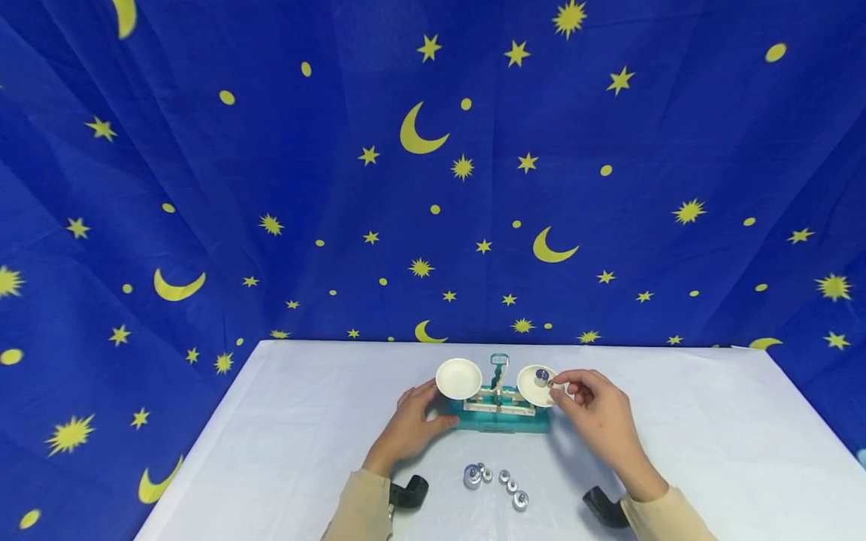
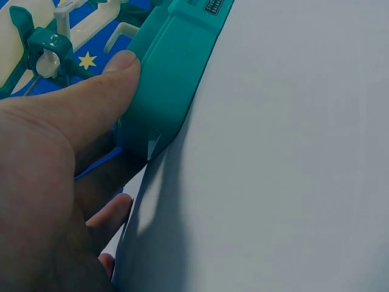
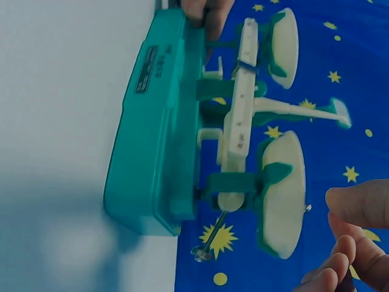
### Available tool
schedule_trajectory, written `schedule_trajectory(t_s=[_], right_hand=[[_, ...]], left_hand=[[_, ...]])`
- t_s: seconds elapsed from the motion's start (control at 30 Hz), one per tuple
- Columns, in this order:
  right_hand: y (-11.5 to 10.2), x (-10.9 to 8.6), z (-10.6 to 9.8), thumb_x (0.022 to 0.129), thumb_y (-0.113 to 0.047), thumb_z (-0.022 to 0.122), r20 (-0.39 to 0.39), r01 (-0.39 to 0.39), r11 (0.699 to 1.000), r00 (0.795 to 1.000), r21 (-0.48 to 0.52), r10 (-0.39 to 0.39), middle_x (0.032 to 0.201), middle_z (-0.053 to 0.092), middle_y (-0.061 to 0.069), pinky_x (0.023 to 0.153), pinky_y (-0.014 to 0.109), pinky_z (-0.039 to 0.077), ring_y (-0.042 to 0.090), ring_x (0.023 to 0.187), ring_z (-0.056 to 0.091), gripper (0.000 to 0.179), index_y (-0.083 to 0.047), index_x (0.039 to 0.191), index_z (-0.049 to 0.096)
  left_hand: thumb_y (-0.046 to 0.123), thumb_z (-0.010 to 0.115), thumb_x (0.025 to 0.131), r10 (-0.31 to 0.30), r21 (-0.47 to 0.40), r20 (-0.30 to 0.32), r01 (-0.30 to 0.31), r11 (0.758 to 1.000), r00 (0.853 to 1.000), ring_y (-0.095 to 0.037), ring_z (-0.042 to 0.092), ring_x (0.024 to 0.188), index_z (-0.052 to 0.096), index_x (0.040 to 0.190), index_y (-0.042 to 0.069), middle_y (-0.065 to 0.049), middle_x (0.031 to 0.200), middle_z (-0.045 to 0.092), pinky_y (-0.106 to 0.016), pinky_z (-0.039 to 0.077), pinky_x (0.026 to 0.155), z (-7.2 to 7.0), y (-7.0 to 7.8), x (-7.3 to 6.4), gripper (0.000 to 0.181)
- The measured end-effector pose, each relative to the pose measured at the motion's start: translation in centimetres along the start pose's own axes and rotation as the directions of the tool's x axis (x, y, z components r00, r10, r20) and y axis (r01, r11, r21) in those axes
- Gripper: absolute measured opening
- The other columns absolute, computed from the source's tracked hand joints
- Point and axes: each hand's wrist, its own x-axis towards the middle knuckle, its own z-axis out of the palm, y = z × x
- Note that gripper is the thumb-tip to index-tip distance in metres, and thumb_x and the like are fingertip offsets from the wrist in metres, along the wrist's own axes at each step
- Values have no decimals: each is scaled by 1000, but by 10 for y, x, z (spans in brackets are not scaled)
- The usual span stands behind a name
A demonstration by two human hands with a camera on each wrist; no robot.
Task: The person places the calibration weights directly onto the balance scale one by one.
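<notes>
1. A deep-blue cloth (image 1: 386, 188) is filling the upper part of the head view and hanging down along its left and right sides, with soft creases showing.
2. Yellow crescents (image 1: 411, 139), stars (image 1: 527, 162), sunbursts (image 1: 463, 167) and dots (image 1: 435, 210) are dotting the cloth.
3. A white tabletop (image 1: 304, 436) is spreading across the lower part, its straight far edge showing against the blue.
4. Light is brightening the tabletop there; both wrist views are looking dimmer.

both arms (image 1: 358, 507) reach forward; left hand (image 1: 409, 427) grips, thumb (image 2: 106, 88) opposed to the fingers (image 2: 112, 216); right hand (image 1: 602, 417) hovers, thumb and forefinger (image 1: 575, 376) tips close together.
</notes>
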Motion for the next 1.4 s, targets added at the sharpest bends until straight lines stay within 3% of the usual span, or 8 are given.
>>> schedule_trajectory(t_s=[0.63,1.23,1.4], right_hand=[[-13,-15,6,79,0,81,55,36,992,998,118,-43,77,56,-3,55,20,47,7,65,51,18,-10,92,74],[-18,-29,19,79,2,80,189,-55,977,982,208,15,79,57,-3,59,20,49,8,69,52,19,-11,91,72],[-17,-33,23,78,3,80,194,-25,977,981,210,-16,79,56,-5,59,21,49,7,68,52,22,-13,90,72]], left_hand=[[37,74,90,-5,-4,3,5,1000,1000,-30,36,146,47,149,6,-12,155,44,-54,12,123,0,1,0,71],[37,74,90,43,9,-20,-42,999,999,-36,38,143,49,146,1,-18,153,46,-59,14,122,2,-3,1,71],[36,75,89,43,0,-27,-43,999,999,-36,39,143,50,146,1,-18,152,46,-59,14,121,1,-2,1,71]])
